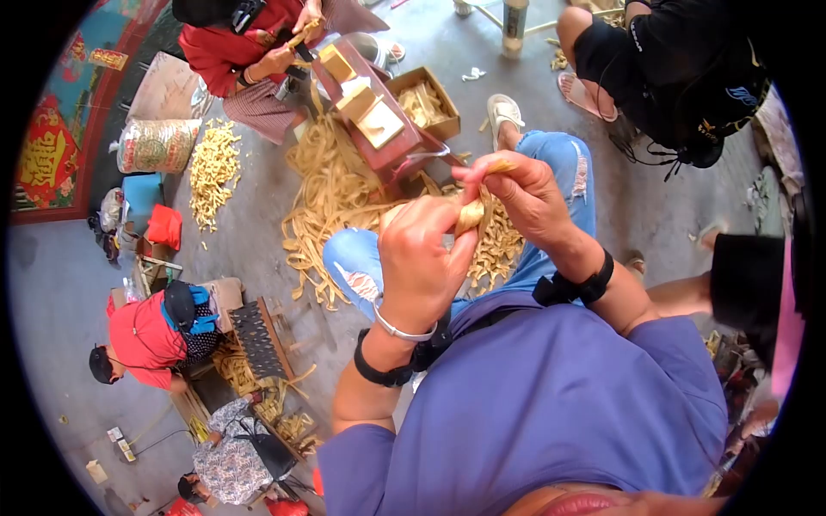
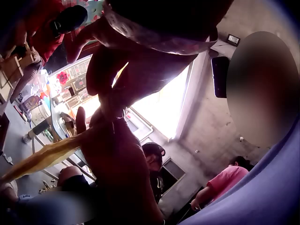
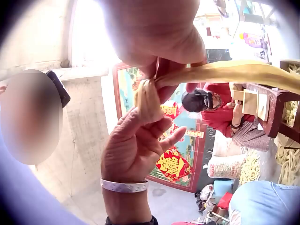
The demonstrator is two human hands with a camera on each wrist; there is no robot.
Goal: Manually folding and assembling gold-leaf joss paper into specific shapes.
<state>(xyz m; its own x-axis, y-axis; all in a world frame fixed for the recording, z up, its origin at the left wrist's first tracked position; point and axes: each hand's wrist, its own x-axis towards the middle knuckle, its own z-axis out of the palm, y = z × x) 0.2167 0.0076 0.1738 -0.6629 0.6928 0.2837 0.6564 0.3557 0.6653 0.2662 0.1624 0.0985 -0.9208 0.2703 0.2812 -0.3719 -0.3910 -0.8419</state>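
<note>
A soft, flat yellow strip, like tofu skin point(image 1: 471, 218), is looped into a bundle between my two hands in front of my chest. My left hand point(image 1: 420, 249), with a pale bracelet at the wrist, pinches the looped part between thumb and forefinger. Close beside it, my right hand point(image 1: 529, 198) pinches the same strip with thumb and fingers above the loop. In the right wrist view the folded loop point(image 3: 149, 101) sits at the left fingertips, and a long flat tail point(image 3: 225, 73) runs out sideways from under the right hand point(image 3: 154, 33).
Long loose strips point(image 1: 331, 172) heap on the floor before my knees. Short knotted pieces point(image 1: 496, 245) lie between my legs, with another pile point(image 1: 215, 172) farther left. A red-brown bench point(image 1: 366, 129) holding yellow blocks stands ahead, beside a cardboard box point(image 1: 443, 125). Other people sit around.
</note>
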